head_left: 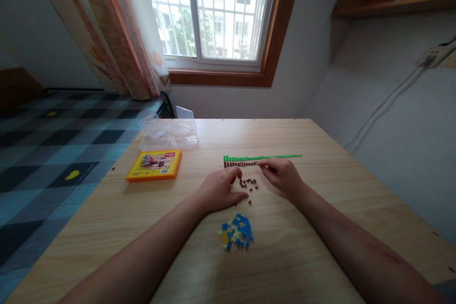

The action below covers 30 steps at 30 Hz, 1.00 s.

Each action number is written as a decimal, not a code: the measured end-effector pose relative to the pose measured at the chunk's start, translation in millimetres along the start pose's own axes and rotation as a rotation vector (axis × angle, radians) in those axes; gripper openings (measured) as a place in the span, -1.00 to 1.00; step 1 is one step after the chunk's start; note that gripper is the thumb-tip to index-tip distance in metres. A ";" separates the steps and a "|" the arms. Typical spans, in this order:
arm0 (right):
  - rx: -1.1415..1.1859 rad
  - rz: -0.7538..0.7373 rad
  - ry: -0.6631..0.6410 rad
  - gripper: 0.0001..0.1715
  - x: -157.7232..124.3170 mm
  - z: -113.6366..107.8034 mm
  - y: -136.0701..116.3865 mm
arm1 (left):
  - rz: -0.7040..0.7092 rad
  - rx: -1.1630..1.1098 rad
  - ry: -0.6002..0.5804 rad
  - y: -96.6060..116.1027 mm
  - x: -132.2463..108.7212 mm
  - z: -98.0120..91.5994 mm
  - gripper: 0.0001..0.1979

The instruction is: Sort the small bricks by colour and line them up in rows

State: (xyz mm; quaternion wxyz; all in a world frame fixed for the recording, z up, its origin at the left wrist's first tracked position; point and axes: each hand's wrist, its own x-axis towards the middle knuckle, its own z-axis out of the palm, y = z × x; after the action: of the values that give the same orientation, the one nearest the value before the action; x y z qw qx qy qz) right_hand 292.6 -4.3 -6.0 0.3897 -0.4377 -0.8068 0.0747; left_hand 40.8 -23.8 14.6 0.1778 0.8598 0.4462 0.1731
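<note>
My right hand [283,174] pinches a small brown building brick at the right end of a brown row [235,164]; its fingertips mostly cover the piece. Just behind runs a longer row of green bricks [249,158], tallest at its left end. My left hand [223,188] rests on the table with thumb and forefinger apart, holding nothing that I can see. Loose brown bricks [248,183] lie scattered between the two hands, a few of them close to the left thumb. Nearer to me is a pile of blue and yellow bricks [238,232].
On the left of the wooden table [302,256] lies a flat yellow-orange box [154,165] with a printed picture. Behind it stands a clear plastic tray [167,135]. A bed with a checked cover [74,137] adjoins the left side, and a window [228,14] is ahead.
</note>
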 end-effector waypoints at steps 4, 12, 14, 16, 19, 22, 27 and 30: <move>0.118 -0.004 -0.027 -0.78 -1.1 6.4 -0.1 | 0.052 0.017 -0.024 8.1 -0.9 5.0 -0.60; 0.238 0.024 -0.285 -0.83 -2.4 4.8 0.9 | -0.069 0.009 0.054 11.9 3.6 16.4 -0.81; 0.249 0.043 -0.337 -0.85 -1.8 2.8 0.9 | -0.111 -0.028 0.087 11.3 4.1 18.1 -0.83; 0.250 0.055 -0.375 -0.85 -1.1 1.1 1.1 | -0.131 -0.071 0.107 10.0 4.5 18.4 -0.81; 0.260 0.062 -0.405 -0.82 0.0 -0.6 2.5 | -0.160 -0.166 0.151 5.4 6.2 16.7 -0.77; 0.285 0.060 -0.431 -0.79 1.0 -1.6 4.1 | -0.160 -0.285 0.232 -2.2 9.4 15.1 -0.74; 0.254 0.034 -0.448 -0.76 3.0 -1.4 4.1 | -0.144 -0.370 0.292 -12.1 13.7 16.7 -0.72; 0.228 0.011 -0.451 -0.79 4.3 -0.4 3.4 | -0.120 -0.363 0.290 -13.2 14.4 17.4 -0.74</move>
State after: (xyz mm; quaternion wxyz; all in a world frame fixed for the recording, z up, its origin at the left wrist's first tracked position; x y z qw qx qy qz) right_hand 293.8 1.0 -4.9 0.2460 -0.3678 -0.8573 0.2631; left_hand 47.2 -7.4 -4.8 0.2735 0.7520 0.4790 0.3610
